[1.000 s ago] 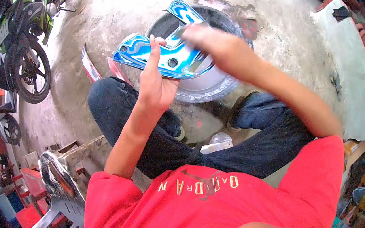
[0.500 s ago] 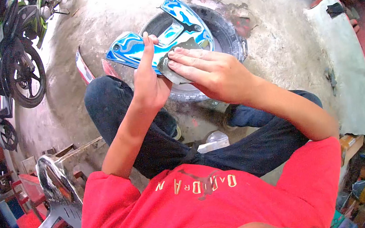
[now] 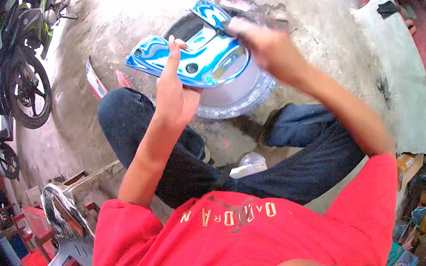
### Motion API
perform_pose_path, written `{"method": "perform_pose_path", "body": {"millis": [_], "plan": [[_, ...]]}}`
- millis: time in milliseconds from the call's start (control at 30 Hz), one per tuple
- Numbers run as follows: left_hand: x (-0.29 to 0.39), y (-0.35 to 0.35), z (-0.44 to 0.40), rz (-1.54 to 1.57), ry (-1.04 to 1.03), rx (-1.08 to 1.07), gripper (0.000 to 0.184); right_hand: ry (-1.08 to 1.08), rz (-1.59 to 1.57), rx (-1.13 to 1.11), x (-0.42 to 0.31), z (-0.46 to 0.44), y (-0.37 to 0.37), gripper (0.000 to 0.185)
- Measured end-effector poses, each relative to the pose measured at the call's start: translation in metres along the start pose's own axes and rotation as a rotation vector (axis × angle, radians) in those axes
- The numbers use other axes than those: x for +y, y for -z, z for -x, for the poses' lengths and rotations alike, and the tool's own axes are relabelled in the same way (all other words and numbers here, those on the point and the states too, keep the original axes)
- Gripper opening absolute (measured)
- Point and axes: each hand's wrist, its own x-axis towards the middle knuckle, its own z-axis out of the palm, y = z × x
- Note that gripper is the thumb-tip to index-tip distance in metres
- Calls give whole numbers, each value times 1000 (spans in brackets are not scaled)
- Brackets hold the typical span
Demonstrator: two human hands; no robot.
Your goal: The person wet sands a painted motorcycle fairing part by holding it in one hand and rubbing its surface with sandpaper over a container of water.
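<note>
My left hand [image 3: 173,95] grips the near left edge of a glossy blue-and-white motorcycle fairing panel [image 3: 214,54], thumb on top and the other fingers mostly hidden underneath. The panel is tilted over a round dark basin [image 3: 239,110] that holds cloudy water. My right hand [image 3: 260,43], blurred by motion, is closed at the panel's far right arm. A dark grey edge of sandpaper [image 3: 222,30] shows by its fingertips; the rest is covered by the hand.
A motorcycle [image 3: 29,85] stands at the left on the concrete floor. Red-and-white panel pieces [image 3: 95,79] lie beside my knee. A plastic chair [image 3: 66,255] is at lower left, a clear plastic bag [image 3: 251,164] between my legs, and a pale sheet [image 3: 402,85] at right.
My right hand has moved from the panel's near middle up to its far right arm, uncovering a round hole and the oval opening. My left hand keeps its hold; the panel is slightly turned.
</note>
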Motion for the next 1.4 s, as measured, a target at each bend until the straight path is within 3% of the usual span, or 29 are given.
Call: {"method": "perform_pose_path", "body": {"millis": [67, 100, 200, 267, 333, 467, 533, 567, 600, 667, 733, 800, 867, 900, 1000, 1067, 1133, 1167, 1200, 1267, 1400], "plan": [[-2, 7, -4, 36, 18, -61, 22, 376, 33, 127, -28, 19, -21, 38], [0, 11, -3, 8, 59, -27, 22, 507, 75, 88, -43, 25, -21, 37], [-5, 5, -3, 43, 24, -76, 22, 434, 74, 166, -11, 12, -21, 38], [-3, -1, 3, 18, 7, -40, 21, 24, -92, 144, 8, -2, -4, 39], [-1, -3, 2, -3, -2, -52, 21, 254, -11, 237, 4, 4, -13, 42], [-3, 8, 2, -16, 27, -183, 24, 583, 57, 111, -34, 21, -20, 46], [-5, 0, 2, -13, 10, -124, 33, 402, 46, 151, -7, 7, -12, 41], [-4, -6, 5, -37, 3, -72, 35, 161, -79, 159, 12, 1, -16, 41], [-3, -10, 7, -62, -4, -19, 37, -142, -134, -16, -11, -2, 11, 43], [-3, -10, 3, -72, -2, -39, 46, 319, -39, 184, -11, 11, -18, 46], [-2, -6, 6, -135, -4, -70, 49, 543, -6, 68, -42, 25, -23, 45], [-3, -4, 6, -90, 5, -91, 53, 529, -23, 110, -27, 21, -22, 44], [-5, -11, 6, 15, 5, -76, 54, 250, -68, 142, 8, 4, -17, 45], [-3, -18, 9, 4, -1, -47, 52, -93, -127, 21, -10, -2, 6, 45], [0, -8, 6, 86, 38, -152, 50, 365, 44, 196, -23, 17, -24, 45], [0, -1, 2, 71, 43, -137, 49, 558, 123, 130, -39, 22, -23, 46], [0, -1, 3, 145, 77, -196, 49, 453, 95, 180, -10, 12, -22, 43], [0, -6, 4, 79, 71, -110, 52, 334, 64, 201, 7, 3, -17, 41], [-1, -10, 7, 60, 57, -106, 52, 79, -62, 151, 4, -1, -5, 40], [0, -17, 9, 20, 23, -110, 54, 227, 59, 263, 8, 5, -19, 39], [-3, -11, 6, -75, -21, -174, 53, 581, 153, 157, -38, 23, -21, 47]]}}
